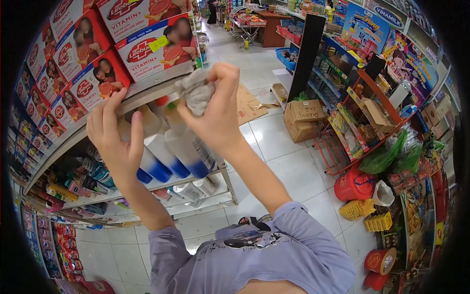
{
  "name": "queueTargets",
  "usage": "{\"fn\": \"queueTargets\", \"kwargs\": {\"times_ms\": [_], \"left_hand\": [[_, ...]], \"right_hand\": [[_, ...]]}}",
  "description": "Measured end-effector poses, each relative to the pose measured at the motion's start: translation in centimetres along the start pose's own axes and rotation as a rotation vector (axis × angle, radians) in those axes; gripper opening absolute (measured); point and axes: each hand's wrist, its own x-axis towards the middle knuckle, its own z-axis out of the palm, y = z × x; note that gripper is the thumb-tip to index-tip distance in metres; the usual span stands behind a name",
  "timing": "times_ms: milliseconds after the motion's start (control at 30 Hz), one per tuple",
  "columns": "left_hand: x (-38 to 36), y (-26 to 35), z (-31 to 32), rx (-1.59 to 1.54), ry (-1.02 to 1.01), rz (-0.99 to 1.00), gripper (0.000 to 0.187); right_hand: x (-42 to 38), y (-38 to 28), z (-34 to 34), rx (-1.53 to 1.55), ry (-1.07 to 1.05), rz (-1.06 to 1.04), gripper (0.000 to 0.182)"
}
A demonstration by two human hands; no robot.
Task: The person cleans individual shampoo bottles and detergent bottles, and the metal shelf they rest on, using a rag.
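Note:
A crumpled grey cloth (197, 92) is bunched in my right hand (219, 110), whose fingers are closed around it by the right end of the shelf edge (161, 90). My left hand (115, 134) has its fingers apart, with the fingertips at that same edge, below the stacked red and white Lifebuoy soap boxes (88, 90). One of these boxes carries a yellow price tag (158, 44). Under the edge, white bottles with blue bases (183, 149) stand on the lower shelf, their tops partly hidden behind my hands.
More bottles and tubes (68, 188) fill the lower shelves at left. Across the tiled aisle (279, 132) are cardboard boxes (302, 120), a red wire rack (338, 152), a red bucket (353, 183) and green plastic bags (391, 154). Flattened cardboard (249, 105) lies on the floor.

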Motion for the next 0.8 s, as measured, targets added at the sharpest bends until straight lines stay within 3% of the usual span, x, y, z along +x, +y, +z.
{"fn": "queueTargets", "kwargs": {"times_ms": [267,800], "left_hand": [[-0.1,0.4,0.3,0.024,0.049,0.000,0.034],[0.1,0.8,-0.1,0.063,0.014,-0.004,0.031]], "right_hand": [[-3.2,1.4,-0.6,-0.084,-0.033,-0.083,0.060],[-19.7,7.7,-1.8,-0.026,-0.164,0.216,0.060]]}}
